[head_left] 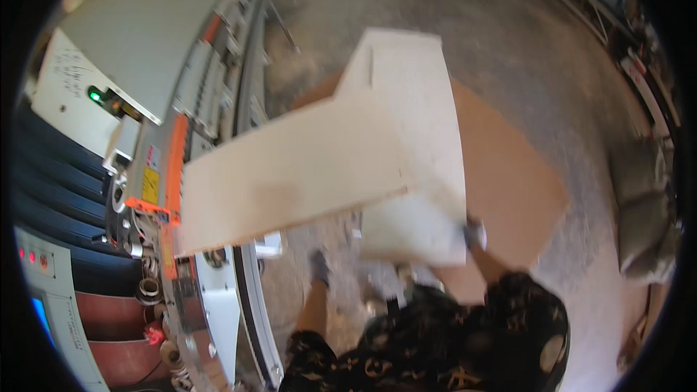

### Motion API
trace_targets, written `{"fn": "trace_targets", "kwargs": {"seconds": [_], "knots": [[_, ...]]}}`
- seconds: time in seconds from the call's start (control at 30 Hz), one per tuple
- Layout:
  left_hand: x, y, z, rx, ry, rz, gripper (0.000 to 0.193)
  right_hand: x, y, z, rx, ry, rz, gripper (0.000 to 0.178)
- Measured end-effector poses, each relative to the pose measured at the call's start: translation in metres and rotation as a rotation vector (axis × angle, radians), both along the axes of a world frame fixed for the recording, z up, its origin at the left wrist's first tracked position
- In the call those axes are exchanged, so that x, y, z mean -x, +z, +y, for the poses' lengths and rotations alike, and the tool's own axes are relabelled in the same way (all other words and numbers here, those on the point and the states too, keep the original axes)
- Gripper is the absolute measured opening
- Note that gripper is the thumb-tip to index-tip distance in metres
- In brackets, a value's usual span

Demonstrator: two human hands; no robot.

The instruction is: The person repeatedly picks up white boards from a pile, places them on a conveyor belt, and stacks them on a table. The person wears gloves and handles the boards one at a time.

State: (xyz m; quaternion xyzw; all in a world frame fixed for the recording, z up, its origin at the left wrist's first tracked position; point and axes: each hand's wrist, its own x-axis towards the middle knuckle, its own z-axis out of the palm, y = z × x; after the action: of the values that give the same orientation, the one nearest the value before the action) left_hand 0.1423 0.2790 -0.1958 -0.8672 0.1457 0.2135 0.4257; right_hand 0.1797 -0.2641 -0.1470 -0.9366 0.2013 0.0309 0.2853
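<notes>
A long pale board (290,167) reaches from the orange-edged machine on the left to a stack of white panels (425,116) at the middle. Its left end sits at the machine's orange guard (174,167), and its right end overlaps the stack. My left hand (319,266), in a grey glove, hangs below the board's near edge, apart from it; its fingers are smeared. My gloved right hand (475,235) is at the near right edge of the white panels, seemingly touching it. Blur hides how its fingers are set.
A brown sheet (508,181) lies under the panels. The machine's rail (250,305) runs along my left, with a control panel (62,319) at the lower left. Grey sacks (642,210) stand at the far right, on the concrete floor (501,43).
</notes>
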Motion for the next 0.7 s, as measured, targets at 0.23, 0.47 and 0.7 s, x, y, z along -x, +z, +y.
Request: {"fn": "trace_targets", "kwargs": {"seconds": [0.23, 0.47, 0.7], "knots": [[-0.041, 0.063, -0.144, 1.895, 1.739, 0.211, 0.068, 0.056, -0.003, 0.042, -0.404, -0.422, -0.086, 0.044], [0.031, 0.100, -0.122, 1.766, 1.282, 0.055, 0.055, 0.131, -0.049, 0.056, -0.746, -0.309, -0.238, 0.038], [0.093, 0.206, -0.064, 1.735, 0.840, 0.023, 0.040, 0.225, 0.003, 0.137, 0.587, 0.664, 0.420, 0.042]]}}
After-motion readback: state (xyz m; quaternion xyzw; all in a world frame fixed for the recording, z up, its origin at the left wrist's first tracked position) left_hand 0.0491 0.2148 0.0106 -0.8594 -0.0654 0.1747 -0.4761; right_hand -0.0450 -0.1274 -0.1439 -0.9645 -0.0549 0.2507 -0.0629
